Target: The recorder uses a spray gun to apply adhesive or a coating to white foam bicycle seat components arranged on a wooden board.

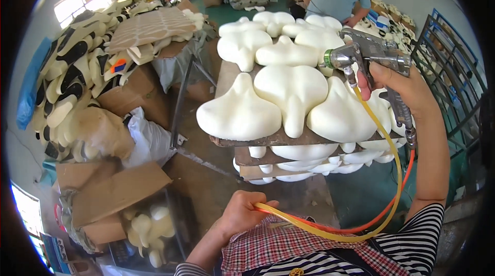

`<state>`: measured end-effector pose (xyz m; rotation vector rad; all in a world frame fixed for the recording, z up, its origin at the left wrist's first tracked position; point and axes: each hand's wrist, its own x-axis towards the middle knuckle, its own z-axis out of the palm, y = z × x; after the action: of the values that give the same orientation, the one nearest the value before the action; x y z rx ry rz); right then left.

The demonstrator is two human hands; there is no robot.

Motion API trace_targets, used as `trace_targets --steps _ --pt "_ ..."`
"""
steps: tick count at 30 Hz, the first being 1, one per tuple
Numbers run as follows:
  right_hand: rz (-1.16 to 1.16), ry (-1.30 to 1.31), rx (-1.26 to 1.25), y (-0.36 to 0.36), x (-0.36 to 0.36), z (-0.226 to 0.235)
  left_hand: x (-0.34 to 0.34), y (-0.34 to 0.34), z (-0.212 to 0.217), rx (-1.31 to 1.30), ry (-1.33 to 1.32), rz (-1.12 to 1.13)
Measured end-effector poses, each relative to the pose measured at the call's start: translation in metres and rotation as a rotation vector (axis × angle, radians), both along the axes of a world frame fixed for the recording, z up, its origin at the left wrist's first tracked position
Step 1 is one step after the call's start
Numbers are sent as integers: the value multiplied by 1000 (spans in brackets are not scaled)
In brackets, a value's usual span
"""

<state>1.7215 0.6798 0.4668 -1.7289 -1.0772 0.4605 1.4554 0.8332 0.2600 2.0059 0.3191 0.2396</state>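
Plainly, the right hand is wrapped around the spray gun, though I can't tell from here whether the trigger is pulled, and no mist shows. Its nozzle points leftward across the white foam pieces, which lie close together, several touching, on a brown board in front of the person. I'd keep that wrist level and sweep at an even height, so each rounded back and narrow nose gets a like coat, with care at the creases where neighbours meet. The left hand is closed on the yellow hose and the orange hose, low by the checked apron; holding the slack there seems wise, since a dangling loop could brush the front row. More foam sits on boards stacked below, so overspray over the edge deserves watching.
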Motion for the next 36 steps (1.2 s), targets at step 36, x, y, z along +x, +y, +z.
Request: trace_targets --steps 36 --pt "-47 213 -138 -176 -180 -62 -106 -67 -85 21 186 -208"
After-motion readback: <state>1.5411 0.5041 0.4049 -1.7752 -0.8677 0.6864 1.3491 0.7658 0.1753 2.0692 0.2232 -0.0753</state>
